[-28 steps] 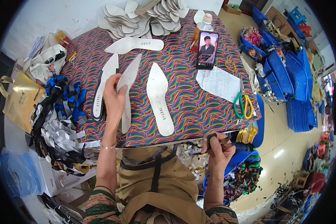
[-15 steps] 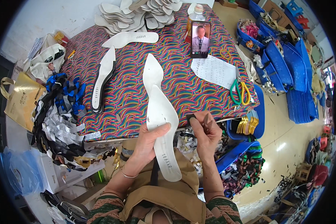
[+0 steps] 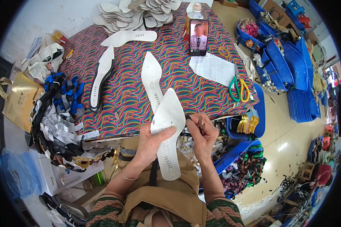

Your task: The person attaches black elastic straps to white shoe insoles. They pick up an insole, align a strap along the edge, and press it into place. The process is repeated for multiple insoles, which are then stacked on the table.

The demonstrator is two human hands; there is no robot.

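Note:
My left hand (image 3: 147, 143) is closed on a white, pointed shoe insole (image 3: 169, 113), thumb on its upper face, held over my lap at the table's front edge. Close to the insole's right side, my right hand (image 3: 206, 140) pinches a small black strip (image 3: 188, 117). A narrow dark metal tool (image 3: 201, 125), its kind unclear, also pokes out of the right hand's fingers. Behind the held insole, another white insole (image 3: 151, 72) lies on the patterned cloth, partly covered. To the left lies a stack of insoles (image 3: 101, 79) with dark layers beneath.
More insoles (image 3: 119, 19) are heaped at the back. A phone (image 3: 198, 38) leans on a bottle (image 3: 195, 13); paper (image 3: 212, 70) and scissors (image 3: 238, 90) lie at right. Strips (image 3: 58, 125) hang at the left corner. Blue bins (image 3: 231, 159) stand at the right.
The held insole has swung its tip to the right, uncovering more of the insole behind it. My right hand has come nearer to it with the black strip. The whole view has shifted slightly.

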